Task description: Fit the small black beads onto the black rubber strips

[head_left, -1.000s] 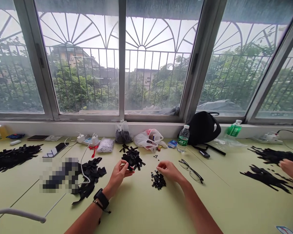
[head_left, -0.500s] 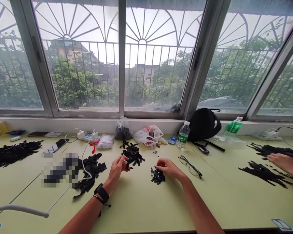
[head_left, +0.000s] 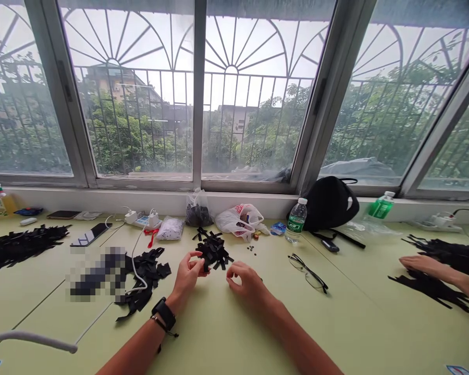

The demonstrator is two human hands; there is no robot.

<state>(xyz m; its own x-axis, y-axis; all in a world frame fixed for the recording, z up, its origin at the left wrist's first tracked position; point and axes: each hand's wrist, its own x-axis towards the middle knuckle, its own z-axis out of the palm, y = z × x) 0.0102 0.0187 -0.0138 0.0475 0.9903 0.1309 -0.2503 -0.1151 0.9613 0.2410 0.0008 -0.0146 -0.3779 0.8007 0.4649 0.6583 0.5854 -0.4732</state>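
My left hand [head_left: 188, 275] has its fingers closed on a black fabric strip, just in front of a pile of black strips [head_left: 214, 251]. To its right, my right hand [head_left: 245, 281] is closed in a pinch, thumb and forefinger together; whatever it holds is too small to make out. The two hands are apart. The heap of small black pieces is hidden behind my right hand and forearm. A few loose small pieces [head_left: 251, 249] lie beyond that hand. More black strips [head_left: 146, 271] are spread left of my left hand.
Eyeglasses [head_left: 308, 273] lie to the right, near a water bottle [head_left: 296, 221] and a black bag [head_left: 328, 204]. A white cable [head_left: 134, 255] crosses the left strips. At far right, another person's hand [head_left: 424, 264] rests over black strips [head_left: 430, 286].
My right hand has left the heap of small black pieces and moved left towards my left hand, now covering the heap. The other person's hand at the right has shifted left.
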